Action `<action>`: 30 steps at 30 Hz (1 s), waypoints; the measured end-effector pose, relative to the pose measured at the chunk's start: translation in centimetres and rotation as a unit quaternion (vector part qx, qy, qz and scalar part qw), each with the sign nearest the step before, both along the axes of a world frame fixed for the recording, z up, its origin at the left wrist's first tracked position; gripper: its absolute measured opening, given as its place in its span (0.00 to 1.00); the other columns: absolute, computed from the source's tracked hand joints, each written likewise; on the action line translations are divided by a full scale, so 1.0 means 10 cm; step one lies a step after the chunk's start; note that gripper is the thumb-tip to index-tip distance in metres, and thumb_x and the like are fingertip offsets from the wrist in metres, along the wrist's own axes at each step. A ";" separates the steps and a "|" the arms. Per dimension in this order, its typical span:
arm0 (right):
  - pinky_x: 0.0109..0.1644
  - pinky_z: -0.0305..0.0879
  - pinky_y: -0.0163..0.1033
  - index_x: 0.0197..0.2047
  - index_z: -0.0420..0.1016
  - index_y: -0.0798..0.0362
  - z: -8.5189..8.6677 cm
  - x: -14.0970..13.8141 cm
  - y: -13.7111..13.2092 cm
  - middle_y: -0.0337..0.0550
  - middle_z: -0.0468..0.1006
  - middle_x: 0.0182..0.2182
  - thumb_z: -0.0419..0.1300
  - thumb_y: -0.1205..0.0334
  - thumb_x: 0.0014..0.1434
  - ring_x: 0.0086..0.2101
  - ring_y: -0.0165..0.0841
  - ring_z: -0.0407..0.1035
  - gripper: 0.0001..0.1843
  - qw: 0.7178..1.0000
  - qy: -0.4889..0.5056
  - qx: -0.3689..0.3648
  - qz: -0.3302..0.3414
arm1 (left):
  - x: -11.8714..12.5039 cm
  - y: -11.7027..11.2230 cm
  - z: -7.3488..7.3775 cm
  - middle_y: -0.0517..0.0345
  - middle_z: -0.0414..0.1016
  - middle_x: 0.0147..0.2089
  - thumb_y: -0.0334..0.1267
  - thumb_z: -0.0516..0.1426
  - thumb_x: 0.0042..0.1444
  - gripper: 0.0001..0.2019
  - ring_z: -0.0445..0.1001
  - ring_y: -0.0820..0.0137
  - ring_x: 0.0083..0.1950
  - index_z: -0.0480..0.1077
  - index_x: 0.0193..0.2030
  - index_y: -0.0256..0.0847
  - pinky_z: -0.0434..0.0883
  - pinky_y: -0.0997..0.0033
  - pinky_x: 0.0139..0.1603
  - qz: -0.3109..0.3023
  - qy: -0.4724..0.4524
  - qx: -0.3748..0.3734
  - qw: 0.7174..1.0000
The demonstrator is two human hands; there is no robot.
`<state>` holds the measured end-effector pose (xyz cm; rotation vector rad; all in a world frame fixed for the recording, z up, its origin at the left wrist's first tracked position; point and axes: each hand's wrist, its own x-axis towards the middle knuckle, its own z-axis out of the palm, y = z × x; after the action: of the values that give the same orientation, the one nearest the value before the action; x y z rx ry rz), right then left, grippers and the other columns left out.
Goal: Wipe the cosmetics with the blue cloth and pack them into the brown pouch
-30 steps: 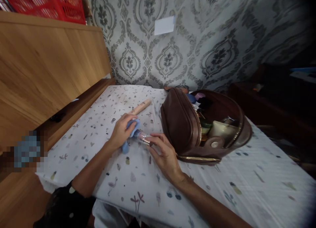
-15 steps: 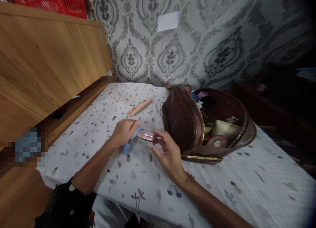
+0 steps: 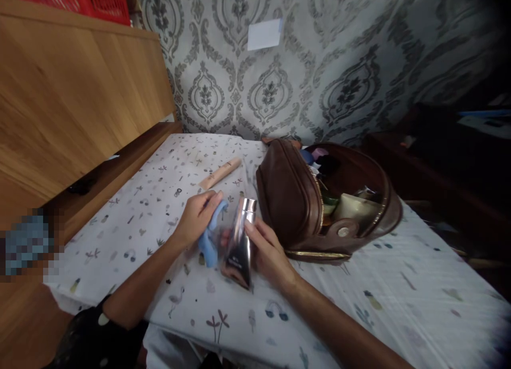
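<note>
A brown leather bag [image 3: 291, 198] lies on its side on the bed [image 3: 399, 305], zip open and mouth facing right. Inside sit a pale cream container [image 3: 353, 208], something green [image 3: 330, 201] and blue and pink bits [image 3: 309, 157] at the back, too blurred to name.

Just left of the bag, the right hand [image 3: 267, 246] is closed round a dark tube [image 3: 239, 241] with a silver cap, held steeply tilted, cap uppermost, its foot at the sheet. The left hand [image 3: 195, 217] is curled round a blue cloth [image 3: 211, 236], which hangs just beside the tube, perhaps touching it.

A peach tube [image 3: 220, 173] lies apart beyond the hands. A wooden headboard [image 3: 72, 103] stands left, patterned grey wallpaper [image 3: 339, 81] behind.
</note>
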<state>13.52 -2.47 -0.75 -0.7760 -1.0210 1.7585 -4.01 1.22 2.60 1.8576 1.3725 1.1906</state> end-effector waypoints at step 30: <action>0.26 0.64 0.34 0.38 0.69 0.51 0.09 0.01 -0.05 0.32 0.71 0.21 0.67 0.36 0.51 0.22 0.29 0.67 0.27 0.984 -0.153 0.000 0.095 | -0.10 0.02 0.05 0.63 0.62 0.25 0.57 0.55 0.61 0.22 0.62 0.75 0.27 0.69 0.30 0.38 0.60 0.75 0.28 -0.155 -0.016 -0.134 0.979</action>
<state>13.58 -3.00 0.19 -0.9988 -1.3364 1.8358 -5.00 1.39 3.08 1.7708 1.1121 0.8305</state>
